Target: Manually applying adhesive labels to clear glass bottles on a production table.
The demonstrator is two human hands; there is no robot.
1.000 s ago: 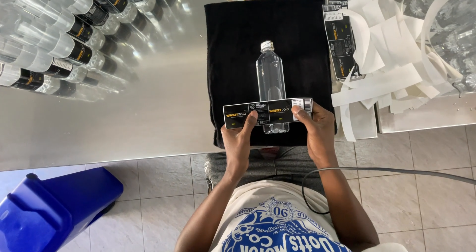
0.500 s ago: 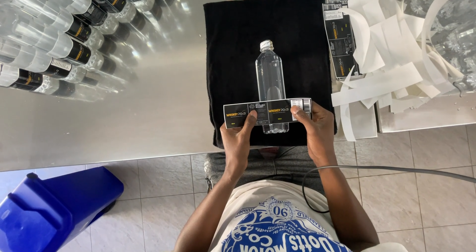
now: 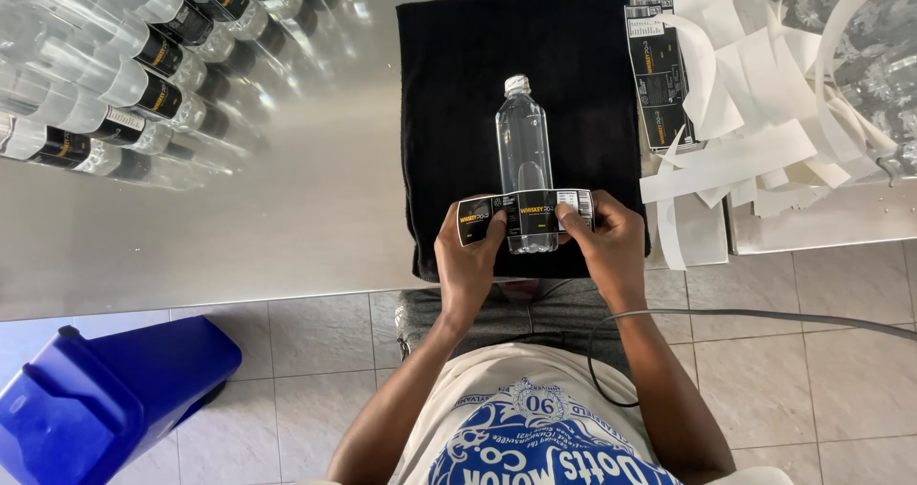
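Both hands grip a black label point(image 3: 525, 215) by its ends, the left hand point(image 3: 468, 263) and right hand point(image 3: 604, 246) pressing it across the lower part of a clear bottle point(image 3: 524, 156). The bottle lies on a black cloth point(image 3: 449, 94) at the near edge of the steel worktop point(image 3: 306, 218). Bare metal opens to the left up to a row of labelled bottles point(image 3: 115, 74); white paper strips point(image 3: 755, 94) crowd the right.
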